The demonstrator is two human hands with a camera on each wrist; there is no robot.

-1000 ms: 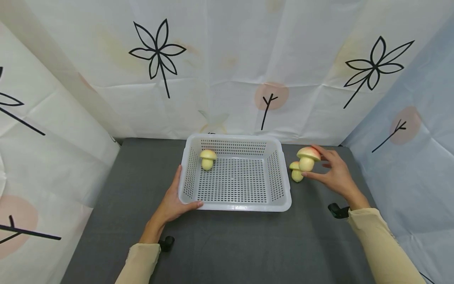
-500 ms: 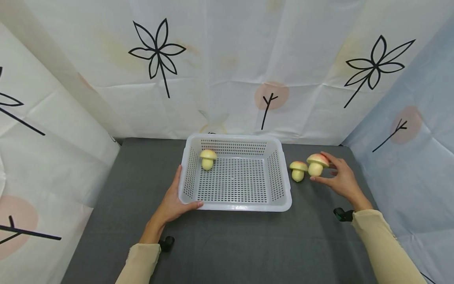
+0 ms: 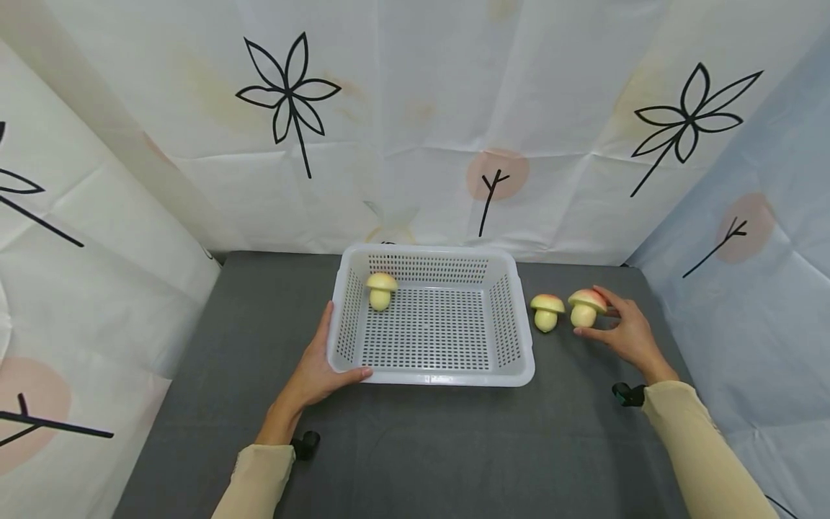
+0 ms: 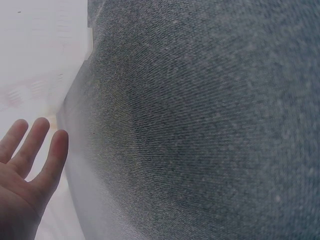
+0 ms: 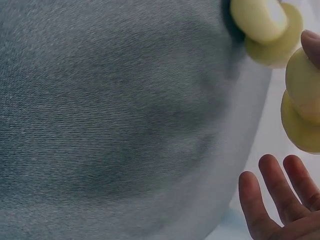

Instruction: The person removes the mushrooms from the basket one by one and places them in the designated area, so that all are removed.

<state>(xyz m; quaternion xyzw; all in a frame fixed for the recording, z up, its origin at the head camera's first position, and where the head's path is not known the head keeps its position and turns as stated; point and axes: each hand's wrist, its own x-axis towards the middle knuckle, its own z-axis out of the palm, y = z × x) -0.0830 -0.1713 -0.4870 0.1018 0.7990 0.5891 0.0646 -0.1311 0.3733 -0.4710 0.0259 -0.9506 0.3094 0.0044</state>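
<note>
At the left front corner of a white perforated plastic basket point(image 3: 428, 377), my left hand point(image 3: 315, 371) rests with its thumb along the front rim and index finger against the left side. Its other fingers point(image 4: 35, 147) look straight and spread in the left wrist view. Right of the basket, my right hand point(image 3: 627, 331) pinches a toy mushroom point(image 3: 585, 308) with a reddish-yellow cap and pale stem between thumb and fingers. Three further fingers point(image 5: 280, 185) stay extended off it. A second toy mushroom point(image 3: 547, 312) stands between that one and the basket. Inside the basket, a third mushroom point(image 3: 381, 291) lies by the left wall.
A dark grey cloth point(image 3: 454, 447) covers the table. White patterned fabric point(image 3: 415, 130) hangs behind the basket, with more sheets at left and right. Small black devices point(image 3: 629, 394) sit at both wrists.
My right hand has moved right and slightly toward me, carrying its mushroom lower and away from the second mushroom, which it earlier overlapped. The left hand and basket have stayed put.
</note>
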